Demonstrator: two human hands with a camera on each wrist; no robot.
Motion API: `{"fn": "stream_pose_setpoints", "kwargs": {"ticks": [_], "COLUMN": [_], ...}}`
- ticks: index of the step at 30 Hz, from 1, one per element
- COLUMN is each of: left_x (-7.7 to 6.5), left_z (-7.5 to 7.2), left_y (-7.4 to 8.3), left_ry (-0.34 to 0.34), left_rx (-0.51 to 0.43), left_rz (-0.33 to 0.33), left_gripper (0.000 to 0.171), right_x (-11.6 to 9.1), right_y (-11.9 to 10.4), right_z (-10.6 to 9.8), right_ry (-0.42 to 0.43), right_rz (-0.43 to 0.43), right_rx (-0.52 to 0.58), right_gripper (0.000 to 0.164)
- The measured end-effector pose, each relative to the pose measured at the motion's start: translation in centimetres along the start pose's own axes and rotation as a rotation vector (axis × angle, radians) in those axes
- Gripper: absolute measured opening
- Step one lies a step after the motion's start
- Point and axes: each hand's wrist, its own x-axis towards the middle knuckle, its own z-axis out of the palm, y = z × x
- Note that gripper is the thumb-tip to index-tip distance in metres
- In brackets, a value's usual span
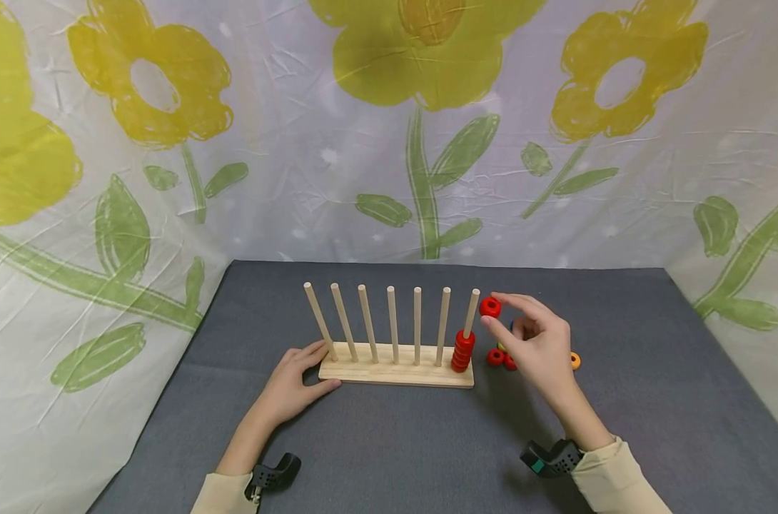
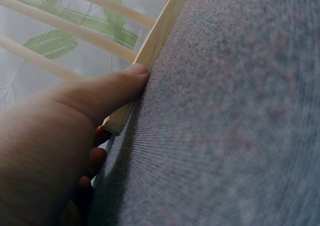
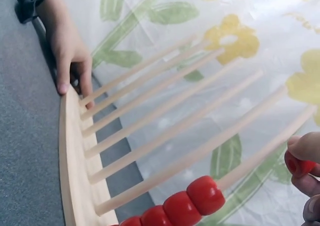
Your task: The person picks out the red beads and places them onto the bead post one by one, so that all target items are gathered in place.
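Note:
A wooden peg rack (image 1: 395, 375) with a row of upright pegs stands on the table. My left hand (image 1: 292, 382) grips its left end, thumb along the front edge and fingers behind. In the left wrist view the thumb presses the side of the base (image 2: 157, 41). Several red beads (image 1: 462, 351) are stacked on the rightmost peg (image 1: 471, 314). Between thumb and index finger my right hand (image 1: 539, 343) pinches another red bead (image 1: 490, 307), right beside that peg's top. Its hole shows in the right wrist view, where the stacked beads (image 3: 182, 208) sit low.
Loose beads lie right of the rack, partly hidden behind my right hand: red ones (image 1: 495, 357) and an orange one (image 1: 575, 360), with bits of green and blue. A dark grey cloth (image 1: 389, 442) covers the table. A flower-printed curtain (image 1: 280, 200) hangs behind.

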Motion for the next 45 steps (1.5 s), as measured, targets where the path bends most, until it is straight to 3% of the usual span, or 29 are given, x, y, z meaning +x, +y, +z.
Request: {"fn": "stream_pose_setpoints", "kwargs": {"ticks": [21,45], "left_x": [0.0,0.0], "left_z": [0.0,0.0], "left_y": [-0.2,-0.2], "left_ry": [-0.009,-0.006], "left_rx": [-0.007,0.001], "left_rz": [-0.014,-0.007], "left_gripper": [0.076,0.076], "right_x": [0.5,1.8], "right_y": [-0.7,-2.3], "right_z": [0.0,0.0], "right_ry": [0.025,0.073], "right_rz": [-0.011,-0.033], "right_rx": [-0.008,0.072], "right_gripper": [0.035,0.035]}}
